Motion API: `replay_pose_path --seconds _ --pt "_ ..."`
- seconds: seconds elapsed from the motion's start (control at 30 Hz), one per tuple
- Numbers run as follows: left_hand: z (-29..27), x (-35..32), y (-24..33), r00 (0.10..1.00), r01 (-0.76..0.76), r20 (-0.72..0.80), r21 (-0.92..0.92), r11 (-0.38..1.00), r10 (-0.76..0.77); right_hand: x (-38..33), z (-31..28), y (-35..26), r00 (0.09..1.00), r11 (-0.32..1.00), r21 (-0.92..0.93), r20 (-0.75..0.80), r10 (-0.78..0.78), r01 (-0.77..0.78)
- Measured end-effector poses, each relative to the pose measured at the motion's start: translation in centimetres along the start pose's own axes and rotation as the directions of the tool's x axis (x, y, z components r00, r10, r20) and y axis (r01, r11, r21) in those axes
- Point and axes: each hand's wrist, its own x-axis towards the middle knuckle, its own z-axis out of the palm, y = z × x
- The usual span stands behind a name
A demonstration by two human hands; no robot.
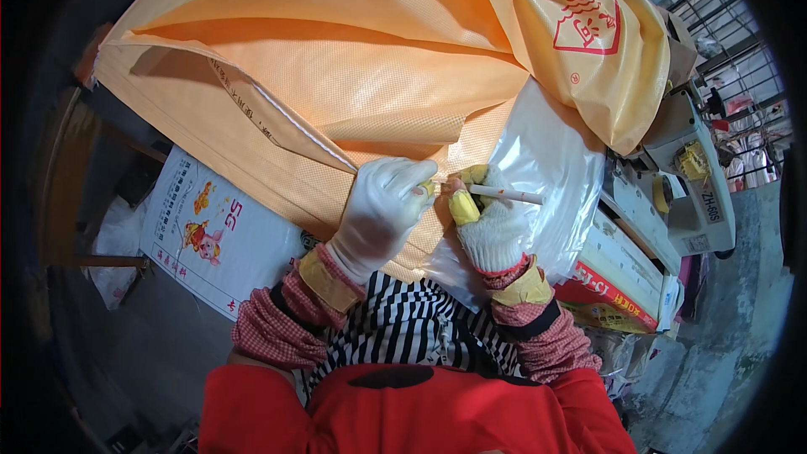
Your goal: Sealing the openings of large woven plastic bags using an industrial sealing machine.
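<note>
A large orange-yellow woven sack (378, 84) spreads across in front of me, its mouth gaping with a pale stitched edge. My left hand (382, 210), in a white glove, is closed over the near part of the sack, fingertips pinched together; what lies between them is hidden. Close beside it, my right hand (492, 223) wears a knitted white glove with yellow tape on the fingers. It grips a slim white stick-like tool (513, 194), whose end points right; its working tip cannot be made out. Clear plastic film (538, 151) lies under the right hand.
A white printed sack (223, 231) lies at left, by a wooden frame (71, 193). Cardboard boxes (618, 269) and a grey-white case (689, 176) stand at right. Behind them rises a black wire rack (740, 59). Striped cloth (412, 324) covers my lap.
</note>
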Motion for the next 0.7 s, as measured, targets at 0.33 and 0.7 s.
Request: replay_pose_path --seconds 0.33,0.7 --pt "0.0 -0.4 -0.2 0.999 -0.023 -0.037 0.018 1.000 0.024 -0.1 0.2 0.6 0.991 0.995 -0.006 -0.097 -0.095 0.095" --pt "0.5 1.2 1.3 0.990 -0.143 0.009 0.101 0.985 0.143 -1.5 -10.7 2.7 0.929 0.819 0.569 -0.262 0.261 -0.070"
